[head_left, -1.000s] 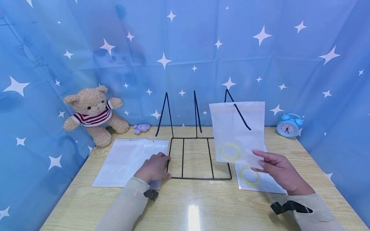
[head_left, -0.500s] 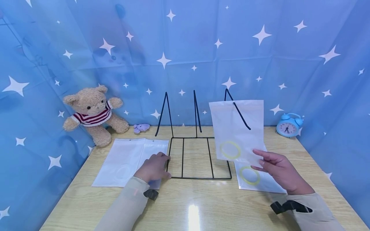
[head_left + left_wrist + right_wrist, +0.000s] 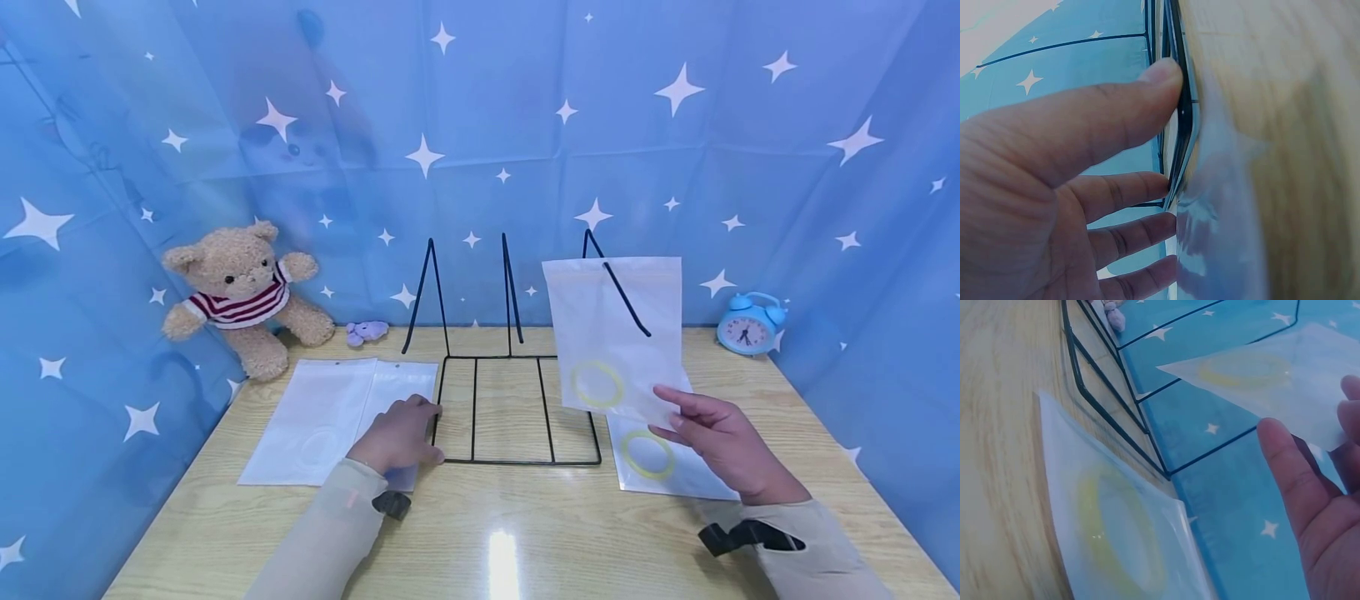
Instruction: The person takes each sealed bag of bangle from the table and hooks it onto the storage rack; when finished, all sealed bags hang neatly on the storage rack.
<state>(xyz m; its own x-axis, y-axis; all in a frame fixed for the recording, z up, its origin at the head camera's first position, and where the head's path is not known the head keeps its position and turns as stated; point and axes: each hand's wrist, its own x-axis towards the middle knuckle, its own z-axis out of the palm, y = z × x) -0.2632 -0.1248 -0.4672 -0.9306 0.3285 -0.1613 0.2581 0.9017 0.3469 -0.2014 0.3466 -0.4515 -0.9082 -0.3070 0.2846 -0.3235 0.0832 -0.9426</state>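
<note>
A black wire display rack with three upright hooks stands mid-table. My left hand grips its front left corner, thumb at the front and fingers along the side. From the right hook hangs a white translucent bag, the hook's arm passing through near its top edge. A yellow ring shows in this bag's lower part. My right hand pinches the bag by its lower right corner; in the right wrist view the thumb lies at the bag's edge. Another bag with a yellow ring lies beneath.
Left of the rack lie two flat white bags, one with a pale ring and one partly under my left hand. Behind stand a teddy bear, a small purple plush and a blue alarm clock before a starry curtain.
The hanging bag has risen slightly at the hook, its lower edge lifting too. My right hand has shifted a little up and left with it. The left hand stays put.
</note>
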